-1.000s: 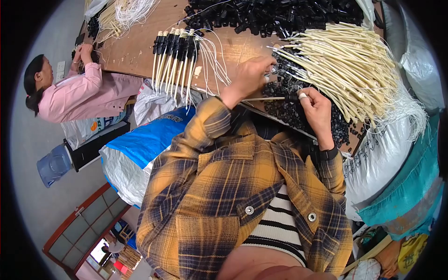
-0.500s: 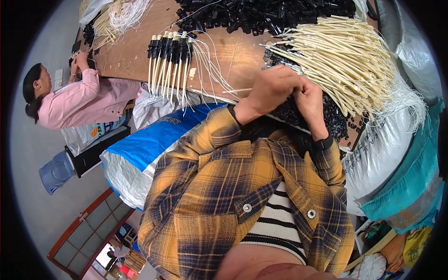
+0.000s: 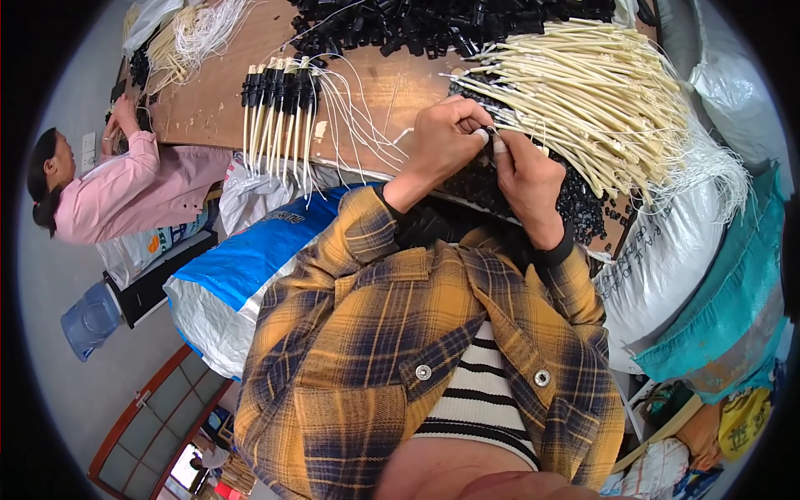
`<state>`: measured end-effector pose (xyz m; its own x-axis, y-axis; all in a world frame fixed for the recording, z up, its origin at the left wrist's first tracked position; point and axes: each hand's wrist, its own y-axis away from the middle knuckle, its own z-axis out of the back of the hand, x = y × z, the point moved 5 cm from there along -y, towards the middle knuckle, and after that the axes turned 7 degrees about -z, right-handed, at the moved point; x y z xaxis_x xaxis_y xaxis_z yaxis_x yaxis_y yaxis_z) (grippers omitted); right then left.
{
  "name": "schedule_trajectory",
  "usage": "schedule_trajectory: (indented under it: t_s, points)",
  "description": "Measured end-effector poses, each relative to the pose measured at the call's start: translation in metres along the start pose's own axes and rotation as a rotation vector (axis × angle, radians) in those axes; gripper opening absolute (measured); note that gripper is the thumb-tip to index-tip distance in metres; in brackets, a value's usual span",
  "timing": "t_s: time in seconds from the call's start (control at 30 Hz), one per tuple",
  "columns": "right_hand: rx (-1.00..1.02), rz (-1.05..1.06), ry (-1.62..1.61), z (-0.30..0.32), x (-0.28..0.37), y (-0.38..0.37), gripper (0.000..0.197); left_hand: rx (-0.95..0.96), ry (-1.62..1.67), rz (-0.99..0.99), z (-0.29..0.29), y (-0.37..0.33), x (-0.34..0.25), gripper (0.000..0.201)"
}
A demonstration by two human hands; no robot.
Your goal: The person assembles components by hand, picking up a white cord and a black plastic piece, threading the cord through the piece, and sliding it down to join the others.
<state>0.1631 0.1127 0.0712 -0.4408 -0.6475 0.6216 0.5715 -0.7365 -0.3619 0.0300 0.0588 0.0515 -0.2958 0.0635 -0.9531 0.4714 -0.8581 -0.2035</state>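
Observation:
My left hand (image 3: pixel 446 143) is closed round a cream sleeved wire (image 3: pixel 403 134), whose pale end sticks out on the left side of the fist. My right hand (image 3: pixel 531 177) pinches close beside it, thumb and finger almost meeting the left fingertips. A tiny dark piece seems to sit between the fingertips; its kind is too small to tell. Both hands are over the table's front edge, above a heap of small black parts (image 3: pixel 583 204). To their right lies a big pile of cream sleeved wires (image 3: pixel 583 92) with thin white ends.
A row of black sockets (image 3: pixel 282 87) with cream sleeved wires lies left on the brown table (image 3: pixel 200 108). Loose black sockets (image 3: pixel 433 25) are heaped at the back. A blue bag (image 3: pixel 250 250) stands left, white sacks (image 3: pixel 667 258) right. A co-worker in pink (image 3: pixel 125 179) works far left.
My hands have turned so the fingertips show, and the right hand has dropped a little. The cream wire's end shows less beside the left hand. The whole view has shifted slightly.

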Motion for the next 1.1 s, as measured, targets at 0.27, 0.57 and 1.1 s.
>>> schedule_trajectory:
  t_s: [0.27,0.57,1.1]
  points:
    - [0.327,-0.698,-1.275,-0.001,-0.032,0.007,0.018,0.285,-0.129,-0.414,0.0,-0.001,-0.027,0.031]
    - [0.269,0.147,-0.176,0.017,-0.011,0.002,0.03,0.347,-0.392,-0.32,0.003,0.005,-0.002,0.032]
    - [0.017,0.028,-0.174,0.011,0.016,-0.034,0.01,-0.437,-0.806,-0.653,0.15,-0.006,-0.006,0.004]
